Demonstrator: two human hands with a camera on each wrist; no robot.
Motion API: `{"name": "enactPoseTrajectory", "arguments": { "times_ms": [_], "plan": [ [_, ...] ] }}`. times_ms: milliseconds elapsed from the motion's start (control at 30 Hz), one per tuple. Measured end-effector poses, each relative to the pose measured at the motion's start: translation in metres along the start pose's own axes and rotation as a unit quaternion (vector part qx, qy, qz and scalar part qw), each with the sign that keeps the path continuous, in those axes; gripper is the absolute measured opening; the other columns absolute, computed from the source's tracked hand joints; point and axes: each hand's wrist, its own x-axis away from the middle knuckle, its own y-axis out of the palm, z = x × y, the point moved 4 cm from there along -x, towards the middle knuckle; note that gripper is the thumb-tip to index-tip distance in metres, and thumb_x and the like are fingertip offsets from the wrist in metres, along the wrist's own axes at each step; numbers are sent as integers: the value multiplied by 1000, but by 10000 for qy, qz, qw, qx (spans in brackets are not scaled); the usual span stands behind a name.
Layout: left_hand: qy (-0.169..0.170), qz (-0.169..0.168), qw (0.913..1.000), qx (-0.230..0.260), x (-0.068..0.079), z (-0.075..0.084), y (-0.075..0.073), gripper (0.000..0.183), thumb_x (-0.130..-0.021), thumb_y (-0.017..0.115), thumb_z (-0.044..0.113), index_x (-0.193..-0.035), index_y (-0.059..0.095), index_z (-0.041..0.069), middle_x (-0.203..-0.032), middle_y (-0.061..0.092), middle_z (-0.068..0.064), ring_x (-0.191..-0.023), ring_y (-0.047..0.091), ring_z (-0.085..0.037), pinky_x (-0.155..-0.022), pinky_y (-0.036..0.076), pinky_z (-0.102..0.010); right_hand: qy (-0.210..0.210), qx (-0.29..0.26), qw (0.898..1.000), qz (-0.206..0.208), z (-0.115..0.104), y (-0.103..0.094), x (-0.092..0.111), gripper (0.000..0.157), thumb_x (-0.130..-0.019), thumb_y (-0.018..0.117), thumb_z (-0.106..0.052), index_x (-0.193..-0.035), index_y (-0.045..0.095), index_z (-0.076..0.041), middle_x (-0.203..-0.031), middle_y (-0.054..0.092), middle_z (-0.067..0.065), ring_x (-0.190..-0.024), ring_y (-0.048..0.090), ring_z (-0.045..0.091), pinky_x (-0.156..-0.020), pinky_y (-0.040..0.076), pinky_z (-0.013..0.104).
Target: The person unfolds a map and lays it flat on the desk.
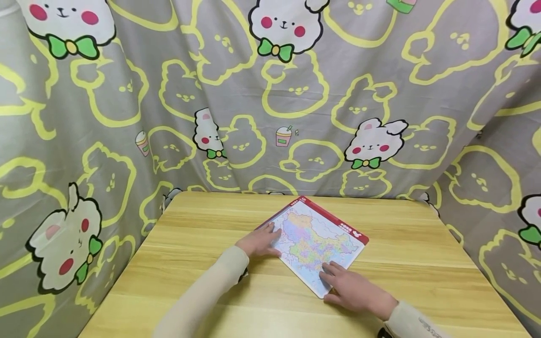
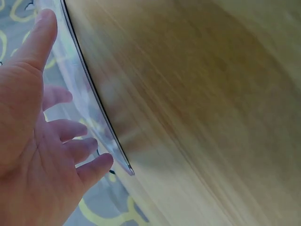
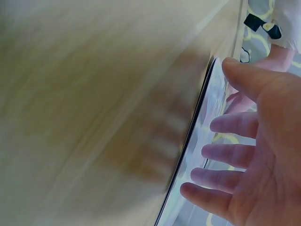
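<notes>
A thin map board (image 1: 304, 246) with a red strip along its top lies turned at an angle on the wooden table. Its map is printed in pastel patches with blue sea. My left hand (image 1: 259, 241) is at the board's left edge, fingers over the surface. At the lower right side is my right hand (image 1: 352, 288), its fingers reaching over the board near the bottom corner. In the left wrist view, loosely spread fingers hover over or touch the glossy board (image 2: 87, 92); contact is unclear. The right wrist view shows the right hand (image 3: 254, 150) similarly relaxed beside the board's dark edge.
The wooden table (image 1: 203, 220) extends around the board on all sides. Behind it and at both sides hangs a grey curtain (image 1: 253, 98) with rabbit prints and yellow outlines. A dark strap (image 3: 263, 26) shows at the left sleeve.
</notes>
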Motion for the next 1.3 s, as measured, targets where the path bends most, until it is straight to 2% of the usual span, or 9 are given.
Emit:
{"name": "enactPoseTrajectory", "arguments": {
  "times_ms": [267, 900, 1133, 1300],
  "plan": [
    [-12, -70, 10000, -34, -2, -3, 4, 81, -87, 53, 59, -149, 30, 13, -152, 22, -20, -141, 18, -32, -112, 20, -41, 62, 31, 9996, -263, -7, 3, -4, 60, -90, 59, -45, -132, 54, -1, -140, 44, 21, -128, 40, 40, -97, 40, 51],
    [-150, -309, 9988, -358, -1, 0, 6, 78, -86, 50, 62, -148, 35, 17, -151, 27, -18, -140, 22, -31, -111, 23, -41, 175, 28, 9994, -296, -1, 5, -7, 57, -89, 63, -39, -131, 55, -1, -138, 45, 21, -128, 40, 40, -97, 40, 51],
    [-31, -184, 9984, -525, 4, 3, 7, 75, -87, 50, 61, -147, 37, 18, -150, 30, -18, -138, 26, -32, -108, 29, -43, 217, -9, 9994, -278, 2, 3, -5, 58, -89, 63, -39, -131, 54, 0, -139, 45, 22, -128, 39, 42, -97, 40, 52],
    [-23, -190, 9988, -443, 8, 5, 7, 71, -89, 50, 58, -147, 37, 18, -150, 30, -19, -138, 25, -34, -107, 30, -44, 285, -27, 9992, -295, 6, 4, -3, 59, -89, 63, -40, -132, 53, 0, -140, 44, 21, -128, 38, 43, -97, 39, 53]
  ]
}}
